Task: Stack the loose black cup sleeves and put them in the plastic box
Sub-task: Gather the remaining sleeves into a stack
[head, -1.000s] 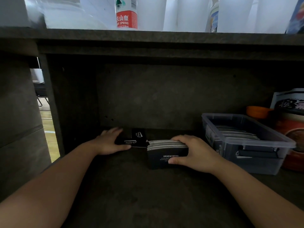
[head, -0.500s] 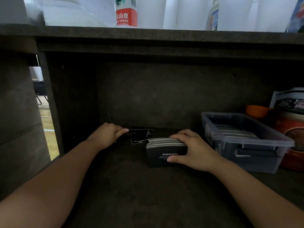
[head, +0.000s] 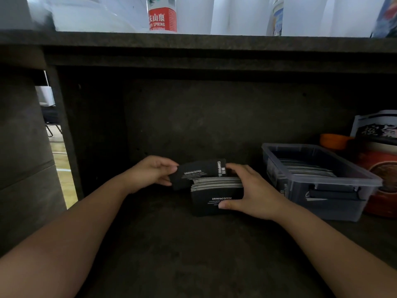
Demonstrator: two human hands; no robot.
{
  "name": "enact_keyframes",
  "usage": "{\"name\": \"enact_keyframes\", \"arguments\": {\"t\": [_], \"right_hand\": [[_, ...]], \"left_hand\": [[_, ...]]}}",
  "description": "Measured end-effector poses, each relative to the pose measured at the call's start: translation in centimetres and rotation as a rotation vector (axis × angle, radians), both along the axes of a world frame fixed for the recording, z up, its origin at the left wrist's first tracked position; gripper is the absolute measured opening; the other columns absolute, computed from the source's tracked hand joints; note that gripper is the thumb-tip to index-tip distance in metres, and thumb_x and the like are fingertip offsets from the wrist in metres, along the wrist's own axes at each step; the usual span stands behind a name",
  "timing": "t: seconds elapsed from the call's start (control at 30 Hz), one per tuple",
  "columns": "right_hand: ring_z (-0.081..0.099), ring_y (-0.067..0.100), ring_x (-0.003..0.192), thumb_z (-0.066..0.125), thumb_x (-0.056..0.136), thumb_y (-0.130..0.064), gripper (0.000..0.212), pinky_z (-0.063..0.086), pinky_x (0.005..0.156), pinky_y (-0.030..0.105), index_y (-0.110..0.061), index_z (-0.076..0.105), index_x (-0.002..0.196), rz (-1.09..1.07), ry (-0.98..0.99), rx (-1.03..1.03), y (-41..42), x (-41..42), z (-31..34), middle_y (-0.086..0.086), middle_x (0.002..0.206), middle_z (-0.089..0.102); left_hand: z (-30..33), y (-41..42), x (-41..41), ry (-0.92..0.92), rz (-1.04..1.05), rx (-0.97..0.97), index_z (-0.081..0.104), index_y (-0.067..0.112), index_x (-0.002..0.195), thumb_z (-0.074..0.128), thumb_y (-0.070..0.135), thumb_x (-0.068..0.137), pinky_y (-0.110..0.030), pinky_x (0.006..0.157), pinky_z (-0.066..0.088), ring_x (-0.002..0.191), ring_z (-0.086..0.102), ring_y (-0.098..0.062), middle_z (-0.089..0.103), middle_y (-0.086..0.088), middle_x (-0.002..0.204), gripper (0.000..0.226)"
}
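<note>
Left hand (head: 154,173) is pinching a loose black cup sleeve (head: 198,172) just behind the stack of sleeves (head: 216,193), which the right hand (head: 251,191) is gripping. Plastic box (head: 335,203) is sitting right, sleeves inside.

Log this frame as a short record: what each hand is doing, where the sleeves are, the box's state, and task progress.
left hand: pinches a loose sleeve, held just behind the stack
right hand: grips the stack of sleeves standing on the shelf
plastic box: open, on the shelf to the right of the stack, already holds sleeves
progress: stack not yet in the box
</note>
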State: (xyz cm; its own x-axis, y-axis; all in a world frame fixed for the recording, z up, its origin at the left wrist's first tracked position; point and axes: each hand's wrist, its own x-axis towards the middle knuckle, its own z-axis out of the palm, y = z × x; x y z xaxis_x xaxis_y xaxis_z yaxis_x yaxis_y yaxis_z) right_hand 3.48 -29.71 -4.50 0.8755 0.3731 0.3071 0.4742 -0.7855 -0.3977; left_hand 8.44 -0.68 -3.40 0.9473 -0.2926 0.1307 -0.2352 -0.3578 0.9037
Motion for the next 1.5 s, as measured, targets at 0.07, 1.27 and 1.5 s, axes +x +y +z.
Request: {"name": "enact_keyframes", "arguments": {"t": [0.07, 1.27, 1.5], "right_hand": [[0.032, 0.008, 0.134, 0.081, 0.062, -0.058, 0.111, 0.034, 0.112, 0.036, -0.039, 0.013, 0.148, -0.003, 0.007, 0.033, 0.0, 0.0, 0.0, -0.011, 0.148, 0.03], [0.044, 0.003, 0.118, 0.073, 0.07, -0.061, 0.075, 0.041, 0.102, 0.029, -0.038, 0.045, 0.135, 0.028, -0.045, -0.056, -0.2, 0.7, -0.1, -0.015, 0.126, 0.052], [0.044, 0.004, 0.117, 0.073, 0.069, -0.062, 0.076, 0.04, 0.101, 0.028, -0.037, 0.045, 0.136, 0.033, -0.048, -0.057, -0.3, 0.8, -0.2, -0.016, 0.124, 0.053]], "left_hand": [[-0.1, -0.5, -0.4, 0.099, -0.128, 0.027, 0.066, 0.019, 0.116, 0.05, 0.015, 0.099, -0.024, 0.08, 0.053, 0.101, 0.068, -0.013, 0.073, 0.0, 0.109, 0.024], [-1.9, -0.7, 0.9, -0.248, 0.226, 1.042, 0.033, 0.029, 0.144, 0.05, 0.016, 0.093, -0.034, 0.099, 0.042, 0.124, 0.049, -0.025, 0.048, -0.009, 0.14, 0.056], [-3.0, -1.1, 1.5, -0.102, 0.53, 0.817, 0.043, 0.015, 0.141, 0.046, 0.08, 0.078, -0.034, 0.1, 0.043, 0.127, 0.049, -0.028, 0.049, -0.011, 0.141, 0.091]]}}
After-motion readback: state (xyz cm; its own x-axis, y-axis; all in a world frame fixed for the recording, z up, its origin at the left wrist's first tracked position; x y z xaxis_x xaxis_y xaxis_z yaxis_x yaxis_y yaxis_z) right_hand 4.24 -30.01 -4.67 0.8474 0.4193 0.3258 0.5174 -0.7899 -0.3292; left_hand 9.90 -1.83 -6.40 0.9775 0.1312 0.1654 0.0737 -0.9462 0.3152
